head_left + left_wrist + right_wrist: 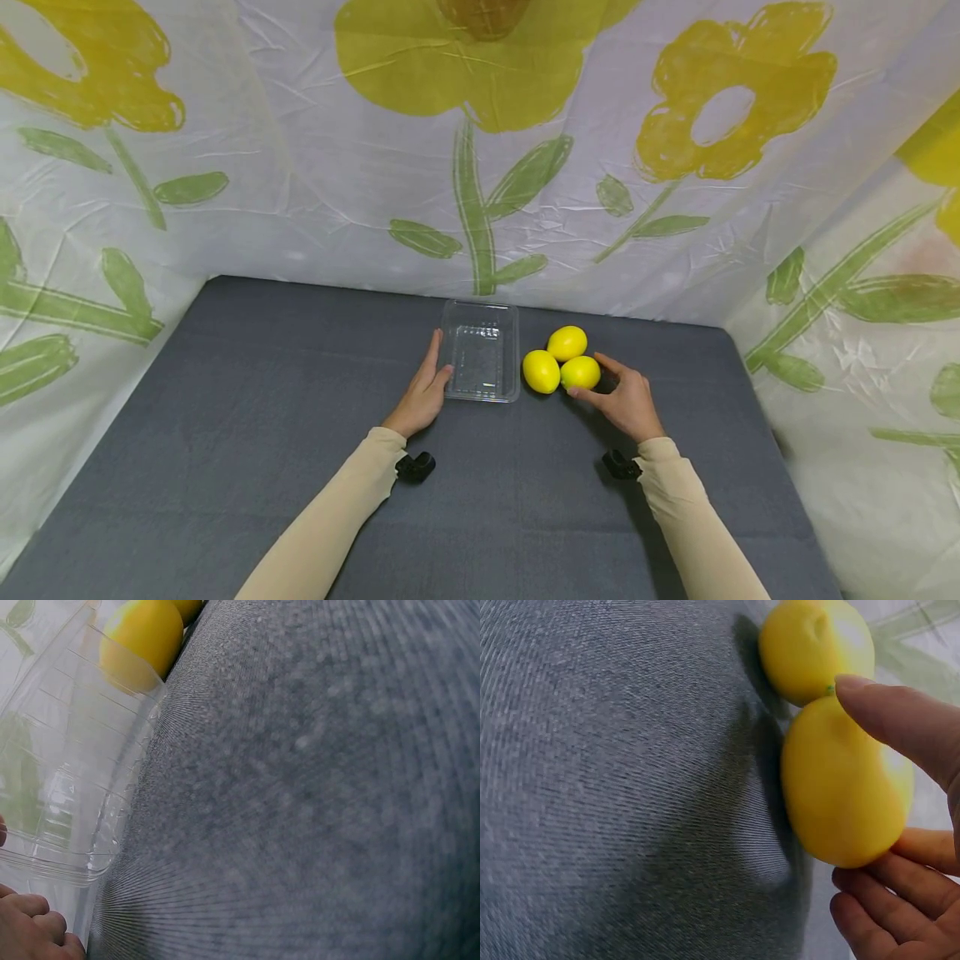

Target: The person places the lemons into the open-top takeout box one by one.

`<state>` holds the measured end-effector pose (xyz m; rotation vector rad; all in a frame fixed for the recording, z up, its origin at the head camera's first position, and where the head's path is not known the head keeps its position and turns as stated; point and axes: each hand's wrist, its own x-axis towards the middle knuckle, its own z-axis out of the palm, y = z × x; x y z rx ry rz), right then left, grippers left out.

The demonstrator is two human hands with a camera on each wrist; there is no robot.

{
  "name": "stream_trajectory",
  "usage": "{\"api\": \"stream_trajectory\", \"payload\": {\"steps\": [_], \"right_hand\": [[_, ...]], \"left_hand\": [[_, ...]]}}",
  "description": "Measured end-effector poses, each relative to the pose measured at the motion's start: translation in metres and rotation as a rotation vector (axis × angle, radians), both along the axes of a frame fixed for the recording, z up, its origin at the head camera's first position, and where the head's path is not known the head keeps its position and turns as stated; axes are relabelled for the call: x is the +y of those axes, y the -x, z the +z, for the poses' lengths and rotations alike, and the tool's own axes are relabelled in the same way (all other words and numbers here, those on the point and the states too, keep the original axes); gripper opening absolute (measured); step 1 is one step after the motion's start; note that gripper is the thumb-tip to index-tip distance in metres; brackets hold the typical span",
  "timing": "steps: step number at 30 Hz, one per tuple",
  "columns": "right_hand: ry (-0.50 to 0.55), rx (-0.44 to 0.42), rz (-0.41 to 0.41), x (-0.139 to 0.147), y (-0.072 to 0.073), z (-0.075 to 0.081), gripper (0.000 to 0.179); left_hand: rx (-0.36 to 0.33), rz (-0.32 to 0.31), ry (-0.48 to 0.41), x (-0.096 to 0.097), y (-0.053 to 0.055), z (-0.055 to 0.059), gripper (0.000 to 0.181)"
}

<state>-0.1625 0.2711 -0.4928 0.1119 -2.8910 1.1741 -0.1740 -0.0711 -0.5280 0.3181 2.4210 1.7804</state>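
Three yellow lemons sit close together on the grey-covered table. My right hand grips the nearest right lemon, thumb at one end and fingers at the other. Another lemon lies just left of it, and a third lemon is behind the pair. To their left is a clear plastic container, its ribbed wall showing in the left wrist view. My left hand holds the container's left rim, thumb on the inner side and fingers outside. Part of that hand falls outside the left wrist view.
A dark grey cloth covers the table, whose back edge runs just behind the container and lemons. A white curtain with painted yellow flowers hangs behind and at both sides. A black wrist camera is on the left sleeve.
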Motion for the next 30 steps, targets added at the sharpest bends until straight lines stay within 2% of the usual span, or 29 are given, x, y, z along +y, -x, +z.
{"api": "stream_trajectory", "payload": {"steps": [10, 20, 25, 30], "right_hand": [[-0.023, 0.022, -0.017, -0.003, 0.002, -0.007, 0.090], [0.018, 0.037, -0.061, -0.003, -0.003, -0.008, 0.086], [0.076, 0.062, -0.069, -0.002, -0.006, -0.003, 0.085], [0.099, 0.152, -0.058, -0.007, -0.007, 0.010, 0.084]], "left_hand": [[-0.008, -0.005, -0.002, -0.001, 0.000, 0.001, 0.065], [-0.011, -0.008, 0.007, -0.002, -0.002, 0.002, 0.064], [-0.007, -0.009, 0.009, -0.002, -0.001, 0.001, 0.064], [0.003, -0.006, 0.011, -0.002, -0.001, 0.002, 0.064]]}}
